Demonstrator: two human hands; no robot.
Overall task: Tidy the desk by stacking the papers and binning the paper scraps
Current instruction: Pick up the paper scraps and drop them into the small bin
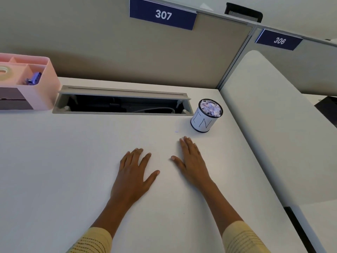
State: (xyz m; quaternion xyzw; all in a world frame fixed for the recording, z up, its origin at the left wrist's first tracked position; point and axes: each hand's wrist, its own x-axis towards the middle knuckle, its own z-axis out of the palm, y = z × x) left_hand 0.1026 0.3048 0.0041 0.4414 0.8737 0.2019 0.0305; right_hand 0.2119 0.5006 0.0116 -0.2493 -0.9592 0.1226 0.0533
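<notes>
Both hands lie flat, palms down, on the white desk (73,170). My left hand (134,173) rests at the centre with fingers spread and holds nothing. My right hand (191,161) rests just to its right, fingers straight and pointing toward the bin. The bin (202,123) is a small mesh cup wrapped in white paper with hand-written letters. It stands upright at the back right of the desk, a short way beyond my right fingertips. Crumpled white paper scraps (210,108) fill it to the rim. No loose papers show on the desk.
A pink desk organiser (45,92) with tape and a purple item stands at the back left. An open cable hatch (122,104) runs along the back of the desk. Beige partition walls with signs 307 (163,14) and 306 (279,40) stand behind. A grey divider (273,125) borders the right side.
</notes>
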